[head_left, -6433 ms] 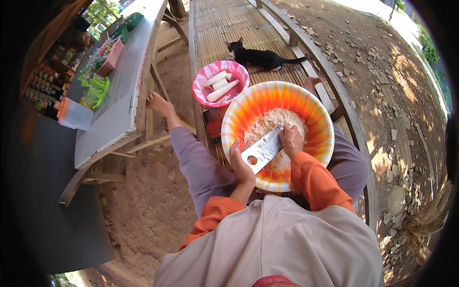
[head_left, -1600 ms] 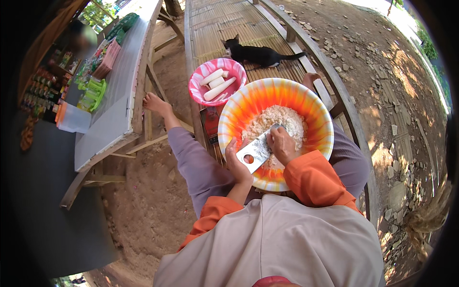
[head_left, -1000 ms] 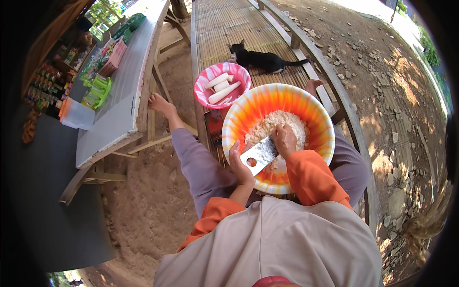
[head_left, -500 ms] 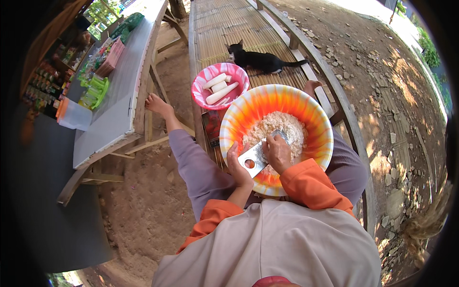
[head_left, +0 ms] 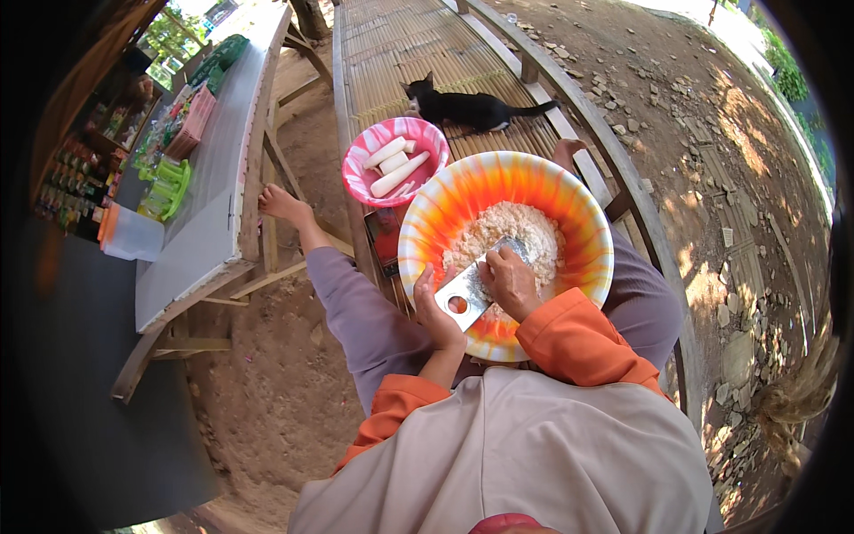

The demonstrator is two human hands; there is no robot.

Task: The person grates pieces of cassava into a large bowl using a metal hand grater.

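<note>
A large orange, yellow and white basin rests between my legs, holding a heap of pale, moist gratings. Slanting over the heap is a flat metal grater with a round hole at its near end. My left hand is closed on that near end, by the basin's left rim. Fingers curled, my right hand presses down on the grater's face; whatever it grips is hidden beneath the fingers. Beyond the rim, a pink and white basin holds several peeled white roots.
A black and white cat stands on the slatted bamboo bench behind the basins. A dark phone-like slab lies beside the pink basin. Left is a grey table with a clear orange-lidded container. A wooden rail runs along the right.
The whole view has shifted slightly, so the basins and cat appear a little farther left. Both hands keep their places on the grater, with little visible movement.
</note>
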